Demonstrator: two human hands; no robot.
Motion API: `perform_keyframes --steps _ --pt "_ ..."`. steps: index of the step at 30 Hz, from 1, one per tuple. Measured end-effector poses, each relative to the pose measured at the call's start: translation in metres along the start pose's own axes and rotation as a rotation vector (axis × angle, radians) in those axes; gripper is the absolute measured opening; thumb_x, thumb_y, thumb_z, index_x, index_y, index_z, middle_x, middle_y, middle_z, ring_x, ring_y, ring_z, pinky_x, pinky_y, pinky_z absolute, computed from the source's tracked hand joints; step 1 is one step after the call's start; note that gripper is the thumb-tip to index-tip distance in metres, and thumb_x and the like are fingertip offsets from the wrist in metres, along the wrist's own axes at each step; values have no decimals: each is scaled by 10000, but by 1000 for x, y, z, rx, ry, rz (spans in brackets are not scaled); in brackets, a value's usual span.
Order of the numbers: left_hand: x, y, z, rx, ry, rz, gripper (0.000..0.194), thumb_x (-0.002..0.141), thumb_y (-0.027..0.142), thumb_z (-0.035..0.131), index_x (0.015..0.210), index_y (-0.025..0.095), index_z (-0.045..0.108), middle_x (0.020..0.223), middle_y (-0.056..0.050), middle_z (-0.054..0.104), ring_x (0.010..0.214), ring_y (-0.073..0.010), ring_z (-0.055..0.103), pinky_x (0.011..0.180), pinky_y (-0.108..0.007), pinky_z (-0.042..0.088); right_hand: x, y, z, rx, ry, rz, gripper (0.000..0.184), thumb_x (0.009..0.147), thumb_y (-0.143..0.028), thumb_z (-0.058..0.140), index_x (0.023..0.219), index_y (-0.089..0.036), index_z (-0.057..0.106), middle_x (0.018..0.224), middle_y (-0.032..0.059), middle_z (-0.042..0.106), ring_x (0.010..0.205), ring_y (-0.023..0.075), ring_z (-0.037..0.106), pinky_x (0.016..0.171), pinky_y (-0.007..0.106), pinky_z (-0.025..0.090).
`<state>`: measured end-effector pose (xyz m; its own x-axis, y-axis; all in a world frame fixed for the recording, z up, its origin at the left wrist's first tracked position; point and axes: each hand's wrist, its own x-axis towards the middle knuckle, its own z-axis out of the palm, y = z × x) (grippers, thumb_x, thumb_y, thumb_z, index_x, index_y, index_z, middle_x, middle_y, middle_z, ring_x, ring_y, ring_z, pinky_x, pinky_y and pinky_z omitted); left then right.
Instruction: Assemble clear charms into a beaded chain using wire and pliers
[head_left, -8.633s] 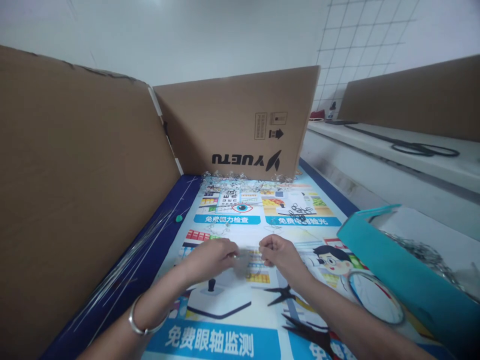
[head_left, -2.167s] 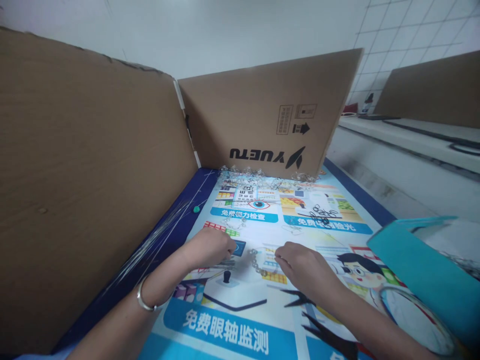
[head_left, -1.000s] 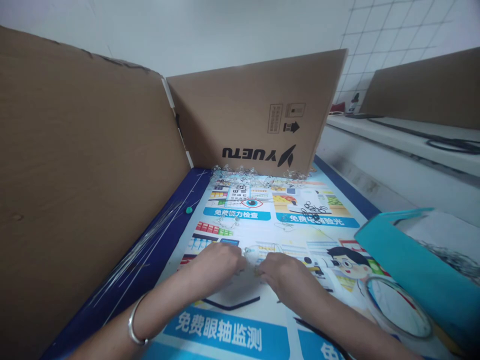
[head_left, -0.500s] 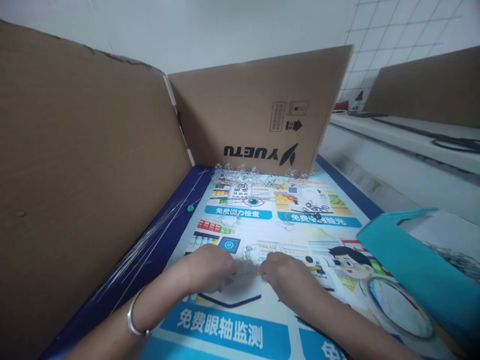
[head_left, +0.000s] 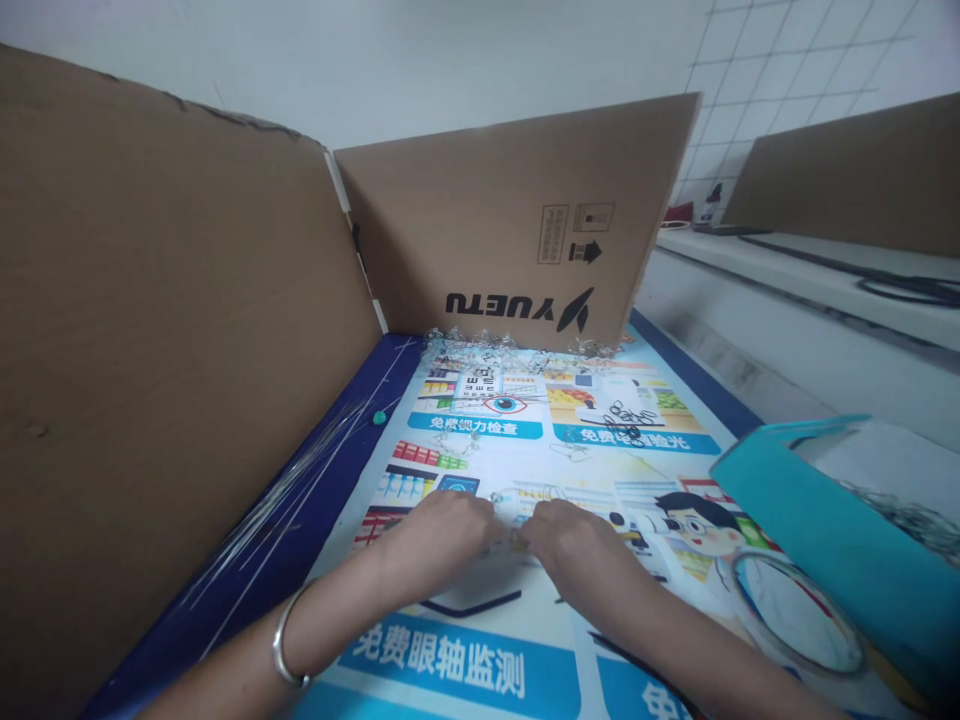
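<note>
My left hand (head_left: 454, 530), a silver bangle on its wrist, is closed with its fingertips turned inward, close to those of my right hand (head_left: 570, 540). My right hand is pinched as well, near a small yellowish bit in the gap. A small shiny clear piece (head_left: 497, 500) shows just beyond the fingertips, above the printed sheet (head_left: 487, 465). The fingers themselves hide what each hand grips.
Clear wire-like pieces (head_left: 480, 350) lie along the cardboard wall (head_left: 495, 220). Dark loops (head_left: 626, 420) sit in front of it. Long thin wires (head_left: 277, 490) line the left edge. At right are a teal box (head_left: 832, 530) and a ring-shaped coil (head_left: 799, 610).
My left hand has moved right and slightly forward, toward my right hand, narrowing the gap between them. My right hand has stayed almost in place.
</note>
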<state>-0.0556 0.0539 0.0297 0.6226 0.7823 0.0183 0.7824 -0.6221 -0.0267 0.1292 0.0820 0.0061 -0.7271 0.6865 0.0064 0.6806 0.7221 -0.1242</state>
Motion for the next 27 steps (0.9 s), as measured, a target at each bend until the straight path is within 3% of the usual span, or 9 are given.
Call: perform_keyframes --steps 8,12,16,19,22,27 --pt "4 4 -2 -23 23 -84 165 759 69 424 718 160 556 678 -27 560 615 -151 542 518 -229 364 0 -3 -5 3 -15 100 181 722 -46 455 762 -167 584 768 54 592 694 151 554 567 224 340" --pt "9 0 4 -162 100 -203 141 750 113 444 711 161 571 689 -25 568 644 -143 537 560 -228 380 2 2 -6 294 108 185 159 758 -116 437 700 -181 569 722 12 588 677 125 552 600 217 367" --pt "15 -3 12 -602 275 -336 129 728 134 475 711 172 597 708 -5 604 699 -130 539 644 -243 399 5 9 -1 830 132 292 82 736 -216 483 689 -195 546 565 -37 547 518 105 516 495 209 376" --pt "19 -1 16 -1066 287 -445 56 698 155 515 677 159 568 601 25 557 576 -99 505 567 -221 407 8 10 2 1165 151 326 104 716 -285 533 701 -182 534 538 -36 556 515 113 539 513 226 425" --pt "22 4 19 -1413 284 -517 63 669 196 568 654 144 537 541 43 502 483 -77 463 501 -213 410 9 7 2 1338 164 348 189 675 -349 591 695 -172 527 542 -31 571 523 115 553 545 248 456" --pt "23 11 20 -1627 344 -528 167 633 252 646 648 132 531 546 44 500 484 -73 481 496 -213 416 8 0 -1 1456 189 372 249 655 -394 621 686 -168 523 567 -23 585 545 113 560 568 256 469"
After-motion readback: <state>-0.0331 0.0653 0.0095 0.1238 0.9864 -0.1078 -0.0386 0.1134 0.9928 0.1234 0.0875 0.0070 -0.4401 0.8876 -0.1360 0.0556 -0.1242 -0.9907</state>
